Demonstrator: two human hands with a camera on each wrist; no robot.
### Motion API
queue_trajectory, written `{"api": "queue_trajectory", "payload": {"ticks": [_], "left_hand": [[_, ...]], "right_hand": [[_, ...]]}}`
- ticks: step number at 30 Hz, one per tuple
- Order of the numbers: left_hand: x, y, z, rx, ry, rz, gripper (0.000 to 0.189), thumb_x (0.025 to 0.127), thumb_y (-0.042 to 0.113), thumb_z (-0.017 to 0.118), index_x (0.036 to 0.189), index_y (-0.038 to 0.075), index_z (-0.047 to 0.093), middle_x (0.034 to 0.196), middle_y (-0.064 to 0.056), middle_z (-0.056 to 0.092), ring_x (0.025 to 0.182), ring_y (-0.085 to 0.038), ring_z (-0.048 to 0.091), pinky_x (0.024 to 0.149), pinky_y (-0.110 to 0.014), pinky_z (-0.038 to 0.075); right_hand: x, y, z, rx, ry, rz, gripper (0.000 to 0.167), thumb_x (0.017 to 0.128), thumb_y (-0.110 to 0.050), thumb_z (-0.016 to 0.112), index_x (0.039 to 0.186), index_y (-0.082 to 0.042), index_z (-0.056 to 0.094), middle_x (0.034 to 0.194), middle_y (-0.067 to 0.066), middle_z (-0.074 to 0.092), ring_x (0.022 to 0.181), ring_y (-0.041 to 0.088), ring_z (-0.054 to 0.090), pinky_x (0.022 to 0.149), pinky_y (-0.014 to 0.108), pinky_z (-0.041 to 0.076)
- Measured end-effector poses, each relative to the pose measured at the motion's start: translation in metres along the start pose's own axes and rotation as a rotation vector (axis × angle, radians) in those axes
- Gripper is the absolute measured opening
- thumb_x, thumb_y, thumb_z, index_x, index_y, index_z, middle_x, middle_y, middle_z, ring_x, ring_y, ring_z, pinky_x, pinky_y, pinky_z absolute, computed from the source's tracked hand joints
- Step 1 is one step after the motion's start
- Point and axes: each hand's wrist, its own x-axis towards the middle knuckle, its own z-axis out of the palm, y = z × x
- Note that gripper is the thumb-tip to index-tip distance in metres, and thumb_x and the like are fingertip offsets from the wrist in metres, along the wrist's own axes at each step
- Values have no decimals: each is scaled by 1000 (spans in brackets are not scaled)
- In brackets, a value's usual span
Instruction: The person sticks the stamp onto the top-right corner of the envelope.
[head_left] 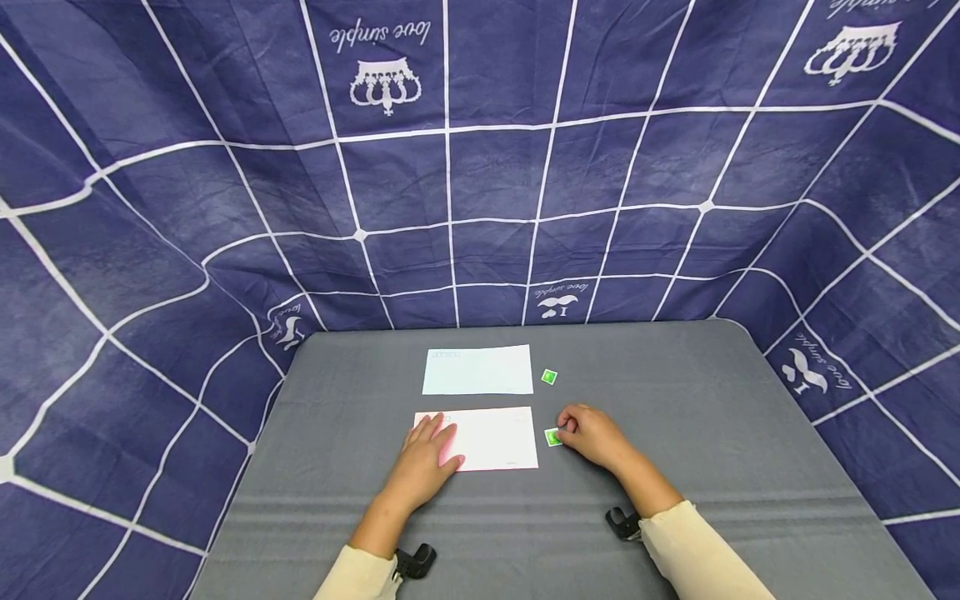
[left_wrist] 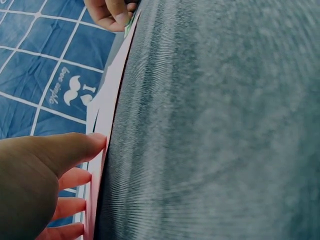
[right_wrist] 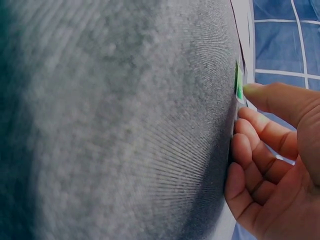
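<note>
A white envelope with a pinkish tint (head_left: 491,440) lies flat on the grey tabletop. My left hand (head_left: 422,468) rests spread over its left end, thumb near the front edge and fingers straight. Just off the envelope's right end is a small green stamp with a white border (head_left: 552,437). My right hand (head_left: 596,437) pinches the stamp's right side between thumb and index finger, the other fingers curled in. From the right wrist view, the thumb lies on the stamp (right_wrist: 239,85), which tilts at the cloth surface.
Behind the first envelope lies a second, bluish-white envelope (head_left: 478,372). Another green stamp (head_left: 550,377) sits beside its right end. Grey cloth (head_left: 360,392) covers the table. A dark blue curtain with white lines (head_left: 491,175) encloses the back and sides.
</note>
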Motion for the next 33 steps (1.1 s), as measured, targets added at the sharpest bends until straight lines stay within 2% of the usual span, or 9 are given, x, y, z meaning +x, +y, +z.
{"api": "queue_trajectory", "payload": {"ticks": [7,21,33], "left_hand": [[1,-2,1,-4,15,6,57,88,27,77,135,0,62,147,-26,53,142,-47,43,116,-64,33],[-5,-6,2,-15,-13,20,56,92,29,73,140,4,60,153,-23,49,146,-46,38,117,-67,30],[-5,-5,1,-16,-22,23,55,93,29,72,140,4,59,153,-23,48,147,-46,37,117,-68,29]], "right_hand": [[2,0,2,21,7,2,17,83,-16,80,81,-15,63,71,-7,53,64,5,46,62,22,38],[3,3,4,2,-3,0,18,85,-17,78,80,-16,61,71,-8,52,63,5,44,61,23,36],[1,5,5,28,6,-30,17,85,-11,75,78,-15,60,71,-6,52,63,4,45,60,22,37]]}}
